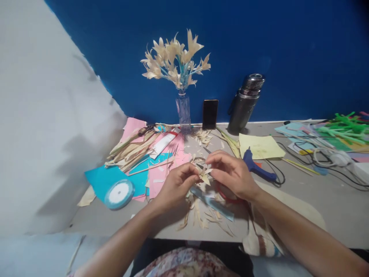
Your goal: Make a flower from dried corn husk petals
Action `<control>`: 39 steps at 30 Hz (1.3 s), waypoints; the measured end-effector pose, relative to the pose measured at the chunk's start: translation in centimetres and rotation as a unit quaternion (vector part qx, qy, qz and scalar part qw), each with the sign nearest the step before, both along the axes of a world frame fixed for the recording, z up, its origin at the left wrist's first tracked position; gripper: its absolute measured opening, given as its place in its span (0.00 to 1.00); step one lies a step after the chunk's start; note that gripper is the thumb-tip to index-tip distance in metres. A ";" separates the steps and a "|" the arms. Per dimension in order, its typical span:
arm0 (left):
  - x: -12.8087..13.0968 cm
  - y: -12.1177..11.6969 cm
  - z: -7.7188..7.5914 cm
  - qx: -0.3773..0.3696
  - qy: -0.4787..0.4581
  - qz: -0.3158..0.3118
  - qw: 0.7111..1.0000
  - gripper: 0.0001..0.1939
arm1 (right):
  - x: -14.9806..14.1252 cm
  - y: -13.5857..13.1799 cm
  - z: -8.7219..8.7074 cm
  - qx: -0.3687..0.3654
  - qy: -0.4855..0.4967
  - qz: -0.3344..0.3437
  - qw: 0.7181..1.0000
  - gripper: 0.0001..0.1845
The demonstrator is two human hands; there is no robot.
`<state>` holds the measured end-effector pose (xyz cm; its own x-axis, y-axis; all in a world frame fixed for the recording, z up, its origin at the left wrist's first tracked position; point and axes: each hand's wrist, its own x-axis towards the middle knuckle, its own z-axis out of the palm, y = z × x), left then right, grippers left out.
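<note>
My left hand (178, 184) and my right hand (230, 173) meet above the middle of the grey table (317, 200). Between their pinched fingertips sits a small cream flower (205, 175) made of dried leaf strips. A light blue ribbon (213, 202) trails down from it over loose leaf scraps (198, 217). Both hands are closed on the flower. A red ring-shaped object (230, 198) lies partly hidden under my right hand.
A vase of cream leaf flowers (178, 65) stands at the blue wall, beside a phone (210, 114) and a steel flask (245, 102). A blue glue gun (255, 165), yellow paper (261, 146), ribbon spool (119, 193), pink and blue sheets and leaf strips (132, 150) surround me.
</note>
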<state>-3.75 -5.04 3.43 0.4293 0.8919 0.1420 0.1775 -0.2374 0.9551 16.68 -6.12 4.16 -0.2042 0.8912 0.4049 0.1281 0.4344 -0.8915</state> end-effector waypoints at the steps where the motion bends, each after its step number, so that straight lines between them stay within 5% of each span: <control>1: 0.1 0.1 0.0 -0.013 -0.013 -0.007 1.000 0.03 | -0.1 0.0 0.2 0.013 -0.016 -0.005 1.000 0.05; 10: 0.8 1.1 -0.7 -0.161 -0.112 -0.049 0.979 0.06 | -0.2 0.1 0.5 -0.018 -0.102 -0.023 0.994 0.03; 17: 0.7 0.9 -1.1 -0.135 -0.056 -0.056 0.988 0.04 | 0.0 0.4 0.5 -0.117 -0.052 -0.036 0.991 0.04; 26: 0.6 1.0 -2.1 -0.121 -0.077 -0.045 0.989 0.06 | -0.1 0.2 0.8 -0.041 -0.113 -0.017 0.993 0.05; 33: 0.9 1.0 -1.9 -0.143 -0.114 -0.056 0.981 0.11 | -1.2 -0.3 0.4 -0.064 -0.082 -0.090 0.990 0.08; 39: 0.7 1.1 -2.6 -0.146 -0.117 -0.072 0.980 0.12 | -1.3 -0.6 0.7 -0.070 -0.067 -0.077 0.992 0.10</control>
<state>-3.10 -3.93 0.78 0.5406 0.8413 -0.0004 -0.0704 0.0457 0.9965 15.40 -6.75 4.84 -0.1054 0.9617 0.2532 0.3053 0.2736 -0.9121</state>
